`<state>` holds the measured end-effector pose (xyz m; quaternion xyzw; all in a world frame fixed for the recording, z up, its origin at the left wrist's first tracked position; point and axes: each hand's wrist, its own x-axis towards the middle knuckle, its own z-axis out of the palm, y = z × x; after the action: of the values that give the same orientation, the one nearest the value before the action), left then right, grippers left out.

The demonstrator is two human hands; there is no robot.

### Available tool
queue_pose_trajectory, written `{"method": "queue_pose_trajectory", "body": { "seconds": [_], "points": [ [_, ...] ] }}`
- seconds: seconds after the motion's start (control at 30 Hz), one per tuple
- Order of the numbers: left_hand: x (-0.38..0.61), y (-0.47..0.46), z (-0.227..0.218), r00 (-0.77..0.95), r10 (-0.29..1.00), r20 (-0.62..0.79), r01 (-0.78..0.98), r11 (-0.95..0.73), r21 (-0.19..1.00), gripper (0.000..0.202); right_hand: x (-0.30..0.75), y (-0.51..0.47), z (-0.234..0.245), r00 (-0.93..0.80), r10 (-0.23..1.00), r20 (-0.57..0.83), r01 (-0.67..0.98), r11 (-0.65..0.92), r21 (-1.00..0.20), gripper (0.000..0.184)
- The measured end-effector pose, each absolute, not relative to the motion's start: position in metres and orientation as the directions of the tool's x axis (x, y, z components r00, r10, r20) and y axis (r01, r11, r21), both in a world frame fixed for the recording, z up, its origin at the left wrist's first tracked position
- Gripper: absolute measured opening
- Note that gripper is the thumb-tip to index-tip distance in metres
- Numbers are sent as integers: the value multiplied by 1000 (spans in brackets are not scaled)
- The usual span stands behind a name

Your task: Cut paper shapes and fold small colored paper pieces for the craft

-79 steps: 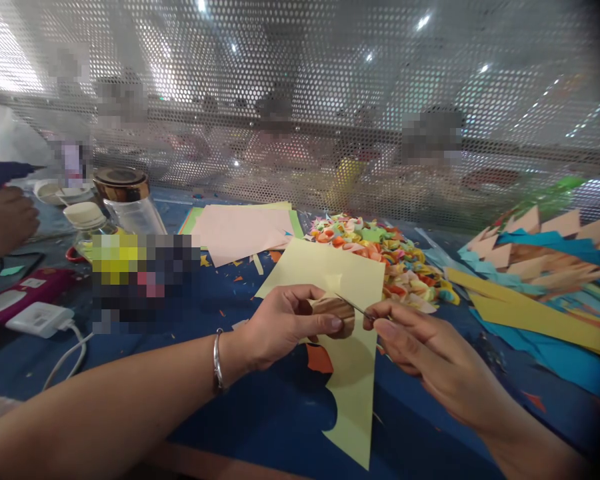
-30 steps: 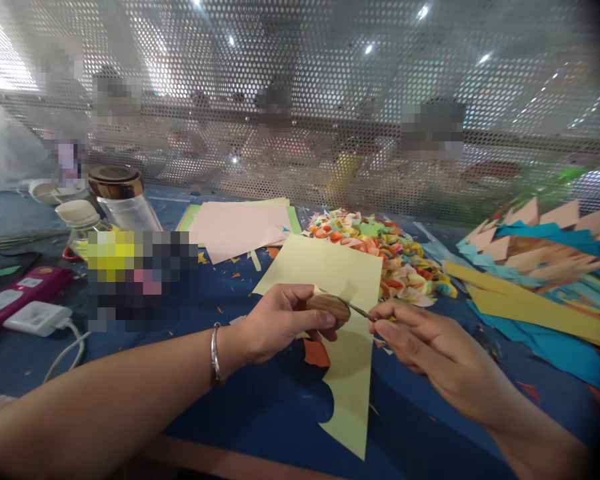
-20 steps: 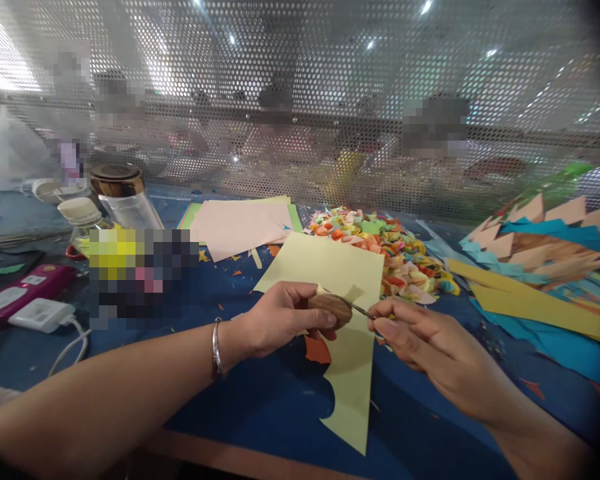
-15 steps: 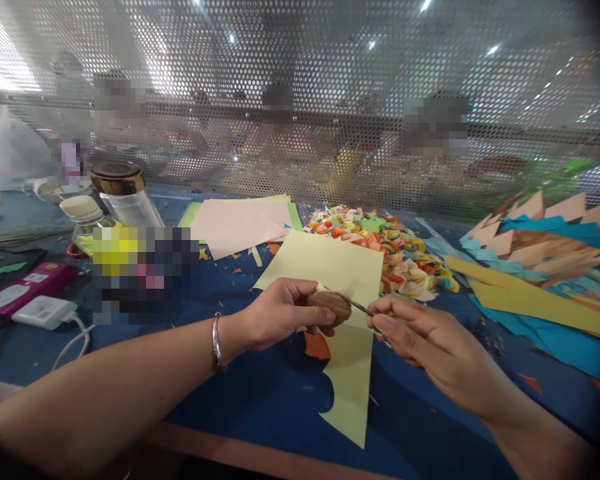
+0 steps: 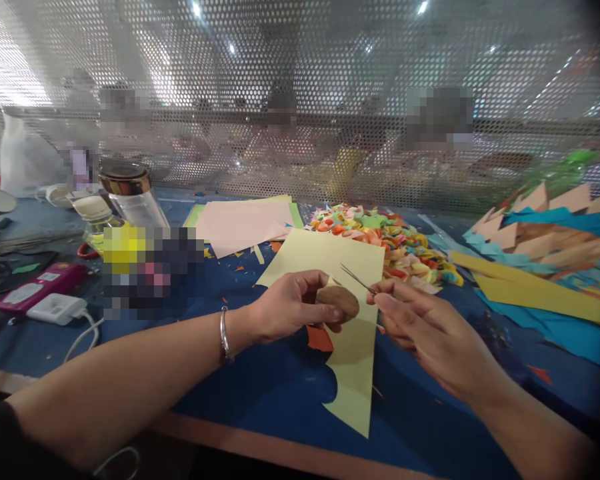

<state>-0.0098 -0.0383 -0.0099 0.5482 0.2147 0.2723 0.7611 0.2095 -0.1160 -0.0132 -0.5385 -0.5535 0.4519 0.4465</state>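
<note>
My left hand is closed on a brown oval piece with a wood-like grain, pinched between thumb and fingers. In my right hand is a pair of thin scissors; the handles are hidden by the fingers. Their two slim, pointed blades are slightly parted and lie just above the brown piece, apart from it. Beneath both hands a pale yellow sheet of paper lies on the table, with a curved cut along its lower left edge. An orange paper scrap sits under my left hand.
A heap of colourful paper pieces lies behind the hands. Stacked pink paper is at the back, and yellow and blue paper at right. Bottles and a white charger stand left. A perforated screen closes off the back.
The scissors' blades have come away from the brown piece's edge and now point up and left, parted. My left hand has shifted slightly right with the piece. The view has turned a little.
</note>
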Motion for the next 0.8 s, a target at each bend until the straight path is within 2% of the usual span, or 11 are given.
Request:
{"method": "queue_pose_trajectory", "body": {
  "seconds": [0.1, 0.23, 0.33, 0.5, 0.67, 0.8],
  "points": [
    [-7, -41, -13, 750, 661, -20, -197, 253, 947, 45, 203, -115, -13, -48, 999, 14, 168, 22, -986, 54],
    [-4, -44, -15, 733, 680, 17, -227, 221, 948, 40, 197, -115, -13, -102, 995, 22, 217, 43, -975, 50],
    [-3, -48, -13, 712, 701, 42, -250, 197, 948, 37, 194, -117, -13, -74, 995, 67, 234, 82, -969, 45],
    [-3, -52, -6, 682, 723, 115, -270, 102, 958, 30, 186, -120, -11, -13, 986, 166, 152, 166, -974, 44],
    [-4, -51, -4, 629, 754, 187, -287, 2, 958, 22, 186, -117, -11, 39, 985, 166, 142, 159, -977, 56],
    [-7, -45, -4, 597, 778, 198, -278, -31, 960, 18, 191, -116, -12, 63, 983, 172, 183, 158, -970, 54]
  ]
}}
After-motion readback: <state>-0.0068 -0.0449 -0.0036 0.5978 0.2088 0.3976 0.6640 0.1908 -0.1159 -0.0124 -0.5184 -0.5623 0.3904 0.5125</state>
